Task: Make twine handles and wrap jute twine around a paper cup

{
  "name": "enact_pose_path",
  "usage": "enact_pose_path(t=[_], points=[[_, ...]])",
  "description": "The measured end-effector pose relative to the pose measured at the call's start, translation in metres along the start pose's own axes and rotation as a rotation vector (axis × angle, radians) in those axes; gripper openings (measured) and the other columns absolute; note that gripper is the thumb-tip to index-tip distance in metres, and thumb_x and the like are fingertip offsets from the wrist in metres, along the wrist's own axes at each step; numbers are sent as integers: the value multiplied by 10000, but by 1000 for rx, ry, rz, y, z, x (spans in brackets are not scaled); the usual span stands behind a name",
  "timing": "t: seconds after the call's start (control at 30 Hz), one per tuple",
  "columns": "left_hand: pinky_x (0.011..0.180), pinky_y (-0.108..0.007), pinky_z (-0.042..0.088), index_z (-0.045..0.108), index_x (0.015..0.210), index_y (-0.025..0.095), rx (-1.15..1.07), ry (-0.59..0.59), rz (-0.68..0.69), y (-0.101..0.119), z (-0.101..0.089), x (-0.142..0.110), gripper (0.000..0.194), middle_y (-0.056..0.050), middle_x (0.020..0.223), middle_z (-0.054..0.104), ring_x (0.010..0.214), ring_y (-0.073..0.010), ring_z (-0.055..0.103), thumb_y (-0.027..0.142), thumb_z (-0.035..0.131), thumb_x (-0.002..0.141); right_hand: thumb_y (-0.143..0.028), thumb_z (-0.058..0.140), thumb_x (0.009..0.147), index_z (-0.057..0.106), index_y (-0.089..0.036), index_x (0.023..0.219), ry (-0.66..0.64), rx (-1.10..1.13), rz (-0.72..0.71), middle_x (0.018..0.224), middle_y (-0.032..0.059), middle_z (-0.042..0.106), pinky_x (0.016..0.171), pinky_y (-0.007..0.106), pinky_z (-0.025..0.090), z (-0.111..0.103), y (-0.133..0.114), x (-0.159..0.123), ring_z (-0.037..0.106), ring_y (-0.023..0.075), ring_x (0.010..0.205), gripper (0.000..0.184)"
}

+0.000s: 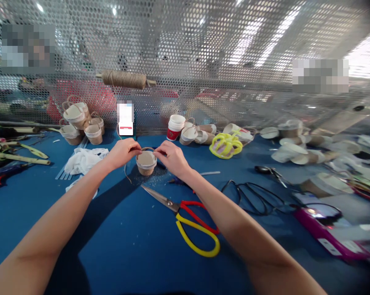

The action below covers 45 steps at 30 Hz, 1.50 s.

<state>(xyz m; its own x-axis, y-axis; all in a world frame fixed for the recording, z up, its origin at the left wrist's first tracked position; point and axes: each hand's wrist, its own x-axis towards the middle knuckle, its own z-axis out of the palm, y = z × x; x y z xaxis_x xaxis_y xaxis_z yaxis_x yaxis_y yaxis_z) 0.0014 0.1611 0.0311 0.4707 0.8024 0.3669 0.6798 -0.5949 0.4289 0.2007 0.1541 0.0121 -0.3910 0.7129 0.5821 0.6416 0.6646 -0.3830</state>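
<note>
A small brown cup (146,169) with a pale rim stands upright on the blue table, between my two hands. A piece of twine (147,148) arches over its mouth like a handle. My left hand (124,152) pinches the twine at the cup's left rim, and a loose end dangles below those fingers. At the right rim, the fingers of my right hand (172,157) are closed on the twine's other side. Scissors (169,203) with one red and one yellow handle lie in front of the cup, apart from both hands.
Finished-looking cups with twine handles (77,116) are stacked at back left, near a lit phone (126,121). A twine spool (123,79) hangs on the perforated screen. Rightward lie a yellow woven piece (225,146), black cable (252,198) and magenta power strip (329,235).
</note>
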Motion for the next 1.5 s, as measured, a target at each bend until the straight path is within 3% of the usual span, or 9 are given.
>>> enact_pose_path(t=[0.2, 0.3, 0.5, 0.63, 0.7, 0.9, 1.03, 1.3, 1.5], points=[[706, -307, 400, 613, 701, 152, -96, 15, -40, 2, 2, 1, 82, -43, 742, 588, 740, -175, 530, 178, 557, 755, -178, 561, 788, 630, -165, 715, -7, 17, 15, 721, 30, 578, 653, 249, 413, -1, 2, -3, 534, 141, 700, 101], [720, -325, 424, 600, 814, 142, -189, 31, -91, 0, 7, -2, 123, -61, 817, 595, 772, -178, 542, 244, 547, 771, -184, 561, 786, 626, -168, 722, -3, 29, 35, 739, 33, 594, 649, 249, 415, -1, 4, -4, 540, 141, 700, 92], [827, -373, 447, 337, 1223, 131, -437, 19, -200, -8, 42, -22, 757, -124, 1056, 575, 959, -215, 570, 262, 728, 588, -177, 566, 769, 618, -164, 712, 4, 60, 74, 724, 31, 595, 633, 248, 415, -2, 3, -5, 535, 132, 667, 78], [868, -404, 429, 335, 1194, 160, -559, 34, -241, -4, 66, -30, 763, -138, 1155, 538, 1034, -239, 548, 241, 749, 559, -186, 569, 759, 613, -168, 709, 13, 84, 112, 710, 21, 591, 622, 249, 416, -2, -1, -6, 533, 127, 649, 69], [869, -428, 422, 383, 1129, 148, -603, 47, -260, 1, 68, -30, 655, -134, 1118, 555, 1027, -249, 546, 252, 731, 585, -192, 566, 761, 611, -167, 710, 13, 101, 129, 705, 18, 591, 614, 247, 417, -3, -4, -8, 532, 124, 644, 72], [800, -373, 469, 455, 1006, 152, -764, -6, -251, 18, 38, -34, 410, -130, 1057, 602, 952, -223, 589, 175, 666, 655, -285, 484, 832, 614, -156, 764, 7, 175, 157, 746, 34, 609, 597, 245, 439, -22, -16, -13, 550, 124, 672, 196], [807, -363, 460, 442, 1023, 173, -912, -101, -233, 33, 19, -45, 436, -113, 1056, 602, 964, -222, 584, 137, 665, 650, -320, 487, 832, 615, -161, 846, -5, 310, 178, 796, 40, 623, 602, 259, 464, -43, -36, -15, 569, 132, 705, 204], [818, -372, 447, 346, 1030, 222, -673, 219, -56, 64, 13, -72, 633, -68, 1030, 516, 949, -221, 528, 338, 761, 565, -313, 620, 752, 581, -208, 911, -59, 373, 132, 905, 43, 603, 700, 300, 496, -82, -84, -29, 579, 158, 807, 195], [836, -383, 457, 347, 1056, 255, -647, 209, 52, 77, 1, -82, 647, -84, 1079, 491, 998, -244, 516, 335, 771, 573, -297, 685, 697, 513, -286, 1064, -240, 411, 19, 1100, 39, 523, 768, 305, 508, -99, -87, -40, 548, 178, 969, 406]])
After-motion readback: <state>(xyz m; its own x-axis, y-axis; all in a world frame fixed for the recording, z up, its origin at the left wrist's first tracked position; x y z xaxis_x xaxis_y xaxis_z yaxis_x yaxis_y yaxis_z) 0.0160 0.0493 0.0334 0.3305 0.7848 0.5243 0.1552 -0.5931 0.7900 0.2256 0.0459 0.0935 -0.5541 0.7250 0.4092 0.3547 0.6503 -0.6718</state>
